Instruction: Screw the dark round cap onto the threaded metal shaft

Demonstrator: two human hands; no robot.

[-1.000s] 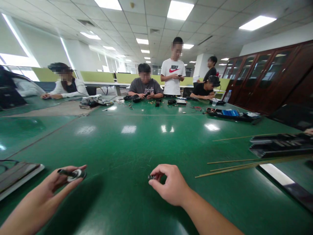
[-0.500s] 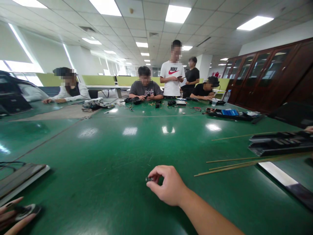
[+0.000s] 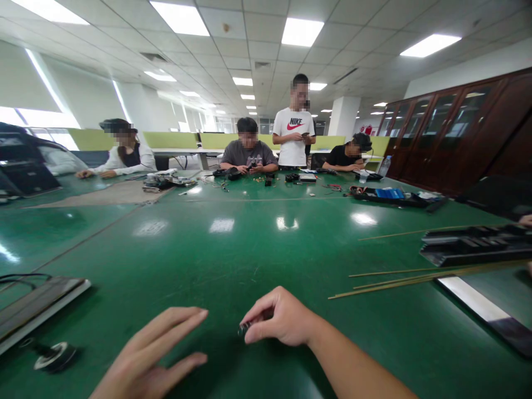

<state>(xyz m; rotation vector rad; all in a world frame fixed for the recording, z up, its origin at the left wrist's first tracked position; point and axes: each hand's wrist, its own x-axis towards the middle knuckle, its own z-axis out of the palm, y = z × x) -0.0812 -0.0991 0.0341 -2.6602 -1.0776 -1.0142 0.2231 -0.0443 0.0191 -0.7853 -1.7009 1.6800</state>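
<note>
Between the thumb and fingers of my right hand (image 3: 282, 318) is a small dark, shiny part (image 3: 243, 329). Its edge looks ridged or beaded, but most of it is hidden by the fingertips. My left hand (image 3: 155, 352) is open and holds nothing, its thumb and fingers apart, a short way left of the small part. On the green tabletop (image 3: 233, 255) at the lower left lies a round part with a dark shaft (image 3: 55, 356), black with a pale metal rim. No hand touches it.
A flat grey panel (image 3: 45, 305) with cables lies at left. Thin brass-coloured rods (image 3: 386, 281), a black slotted frame (image 3: 477, 244) and a dark-and-white flat device (image 3: 477, 302) lie at right. Across the table, several people work among electronics and a black tray (image 3: 390, 195).
My left hand has let go of the round part with the shaft and moved right, fingers spread. My right hand has lowered and tilted the small part slightly leftward.
</note>
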